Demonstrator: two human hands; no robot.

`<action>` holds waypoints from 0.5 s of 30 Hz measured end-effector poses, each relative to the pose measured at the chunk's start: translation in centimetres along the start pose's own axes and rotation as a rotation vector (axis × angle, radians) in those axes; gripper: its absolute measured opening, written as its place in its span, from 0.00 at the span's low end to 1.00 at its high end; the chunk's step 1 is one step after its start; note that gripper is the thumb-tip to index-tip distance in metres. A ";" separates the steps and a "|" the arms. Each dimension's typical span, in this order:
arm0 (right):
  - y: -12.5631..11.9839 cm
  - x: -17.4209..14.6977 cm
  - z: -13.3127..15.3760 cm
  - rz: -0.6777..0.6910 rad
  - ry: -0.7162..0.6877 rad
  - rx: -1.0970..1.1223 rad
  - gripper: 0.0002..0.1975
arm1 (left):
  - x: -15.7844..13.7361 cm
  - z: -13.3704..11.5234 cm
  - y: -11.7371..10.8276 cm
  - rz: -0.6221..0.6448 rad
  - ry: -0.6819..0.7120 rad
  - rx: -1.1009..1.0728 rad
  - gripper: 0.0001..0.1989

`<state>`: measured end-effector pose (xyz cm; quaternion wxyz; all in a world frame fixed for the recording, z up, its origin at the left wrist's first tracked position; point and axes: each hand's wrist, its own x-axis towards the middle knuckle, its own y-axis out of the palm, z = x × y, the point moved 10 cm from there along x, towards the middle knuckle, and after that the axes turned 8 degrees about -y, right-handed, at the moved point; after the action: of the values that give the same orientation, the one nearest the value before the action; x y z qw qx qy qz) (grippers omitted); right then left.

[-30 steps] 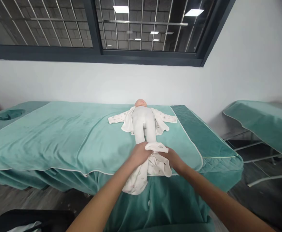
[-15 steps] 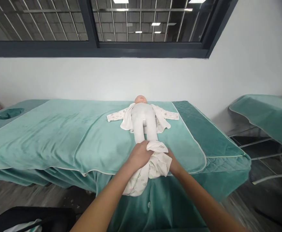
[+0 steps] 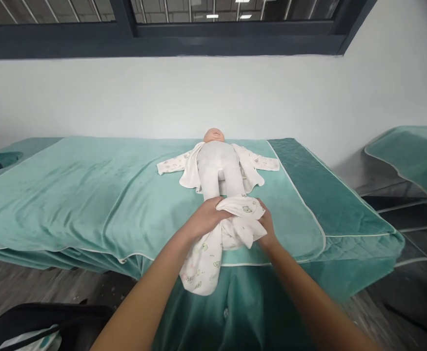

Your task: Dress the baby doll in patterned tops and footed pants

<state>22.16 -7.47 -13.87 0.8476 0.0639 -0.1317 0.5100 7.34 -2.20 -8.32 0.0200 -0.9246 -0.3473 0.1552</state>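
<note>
A baby doll [image 3: 218, 158] with a soft grey-white body lies on its back on the green bed cover, head toward the wall. An unfastened white printed jacket [image 3: 187, 178] is on it, both sleeves spread sideways. At the doll's lower legs, white printed baby pants [image 3: 204, 268] are bunched up, one pant leg hanging over the bed's near edge. My left hand [image 3: 208, 217] is closed on the bunched cloth beside one leg. On the other side my right hand [image 3: 268, 224] grips the pants' edge. The doll's feet are hidden by the cloth.
The massage bed [image 3: 70, 195] has a face hole [image 3: 1, 160] at its left end. A white wall and a barred window [image 3: 235, 39] stand behind it. Another green-covered bed [image 3: 414, 156] is at right. A black chair or bag [image 3: 45, 321] sits at lower left.
The camera has tilted down and come closer. My hands have moved slightly up the doll's legs with the pants, and the bunched cloth is spread a little wider.
</note>
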 end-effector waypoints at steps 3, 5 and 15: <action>-0.1 0.8 -0.1 -0.011 -0.036 0.008 0.09 | 0.6 -0.5 -0.1 0.006 0.023 0.020 0.13; 0.1 1.2 -0.1 0.008 -0.071 0.030 0.09 | 1.0 -0.7 -0.2 0.008 0.035 0.057 0.13; 0.0 4.5 -1.3 -0.033 -0.140 0.073 0.11 | 3.3 -3.6 -2.9 -0.183 0.137 0.372 0.08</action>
<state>24.33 -3.32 -13.80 0.8418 0.1323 -0.1709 0.4946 8.92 2.37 -5.33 0.2277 -0.8780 -0.3929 0.1512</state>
